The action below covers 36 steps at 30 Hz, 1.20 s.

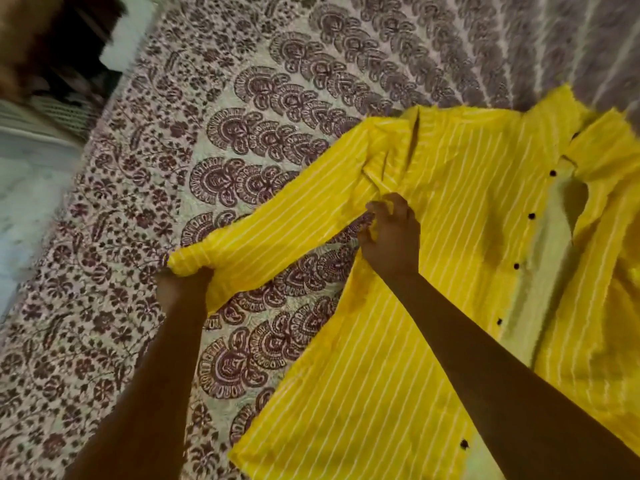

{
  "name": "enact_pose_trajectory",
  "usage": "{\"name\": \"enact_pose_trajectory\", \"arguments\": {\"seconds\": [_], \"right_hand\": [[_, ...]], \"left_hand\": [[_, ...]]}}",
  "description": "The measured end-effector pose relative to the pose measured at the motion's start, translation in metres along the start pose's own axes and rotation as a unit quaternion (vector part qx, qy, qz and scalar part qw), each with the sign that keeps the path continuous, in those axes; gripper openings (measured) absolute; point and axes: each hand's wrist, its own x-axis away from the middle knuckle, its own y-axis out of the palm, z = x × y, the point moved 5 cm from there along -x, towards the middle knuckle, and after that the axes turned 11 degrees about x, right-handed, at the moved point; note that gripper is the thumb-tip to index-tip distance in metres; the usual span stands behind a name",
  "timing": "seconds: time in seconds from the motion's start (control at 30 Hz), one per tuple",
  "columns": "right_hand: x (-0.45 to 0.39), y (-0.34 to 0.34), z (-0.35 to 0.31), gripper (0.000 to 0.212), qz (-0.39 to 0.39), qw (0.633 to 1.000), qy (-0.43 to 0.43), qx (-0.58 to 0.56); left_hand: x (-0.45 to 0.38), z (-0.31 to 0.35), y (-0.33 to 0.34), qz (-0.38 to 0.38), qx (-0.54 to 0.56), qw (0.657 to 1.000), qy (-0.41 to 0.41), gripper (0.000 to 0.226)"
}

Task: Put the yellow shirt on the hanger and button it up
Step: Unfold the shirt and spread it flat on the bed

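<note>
The yellow shirt point(450, 237) with thin white stripes and dark buttons lies spread open on a patterned bedspread, front unbuttoned, collar toward the far right. Its left sleeve point(277, 233) stretches out toward the lower left. My left hand point(183, 275) grips the cuff end of that sleeve, fingers mostly hidden inside the cloth. My right hand point(391, 233) pinches the fabric at the armpit where the sleeve joins the body. No hanger is in view.
The bedspread point(207, 116) with maroon floral print covers the bed. The bed's edge runs along the left, with a pale floor point(31, 188) and blurred dark objects point(59, 43) beyond it at the top left.
</note>
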Motion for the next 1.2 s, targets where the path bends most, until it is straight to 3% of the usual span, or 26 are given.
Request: {"name": "enact_pose_trajectory", "arguments": {"seconds": [0.1,0.23,0.3,0.37,0.53,0.63,0.73,0.8,0.9,1.03,1.1,1.2], "right_hand": [[-0.018,0.014,-0.002,0.053,-0.051,0.997,0.010,0.060],[-0.023,0.026,-0.010,0.057,-0.032,0.995,-0.014,0.090],[-0.023,0.030,-0.013,0.053,-0.039,0.995,-0.019,0.092],[-0.024,0.030,-0.019,0.047,-0.013,0.994,-0.057,0.088],[-0.023,0.038,-0.047,0.033,-0.005,0.978,-0.180,0.109],[-0.025,0.042,-0.065,0.035,0.010,0.955,-0.251,0.158],[-0.037,0.047,-0.080,0.037,0.016,0.934,-0.285,0.215],[-0.041,0.050,-0.091,0.024,0.011,0.913,-0.313,0.261],[-0.044,0.042,-0.104,0.018,-0.002,0.920,-0.306,0.243],[-0.026,0.031,-0.119,0.024,0.072,0.938,-0.325,0.097],[-0.016,0.039,-0.113,0.026,0.080,0.933,-0.320,0.145],[-0.010,0.053,-0.097,0.035,0.021,0.944,-0.248,0.215]], "left_hand": [[-0.001,0.006,-0.005,-0.058,0.040,0.998,0.001,0.043],[-0.015,0.017,-0.029,-0.141,0.146,0.979,0.027,0.028],[-0.041,0.016,-0.051,-0.099,0.145,0.984,0.023,0.027],[-0.071,0.009,-0.068,-0.041,0.121,0.992,0.009,0.044],[-0.112,-0.004,-0.082,0.004,0.099,0.995,-0.008,0.053],[-0.106,0.009,-0.082,0.064,0.080,0.994,0.026,0.041],[-0.104,0.018,-0.077,0.109,0.080,0.989,0.060,0.046],[-0.106,0.027,-0.078,0.110,0.061,0.988,0.093,0.044],[-0.108,0.031,-0.079,0.096,0.045,0.987,0.120,0.041],[-0.110,0.017,-0.080,0.075,0.082,0.988,0.110,0.042],[-0.109,0.012,-0.081,0.084,0.095,0.987,0.100,0.035],[-0.109,0.008,-0.087,0.081,0.133,0.984,0.088,0.021]]}}
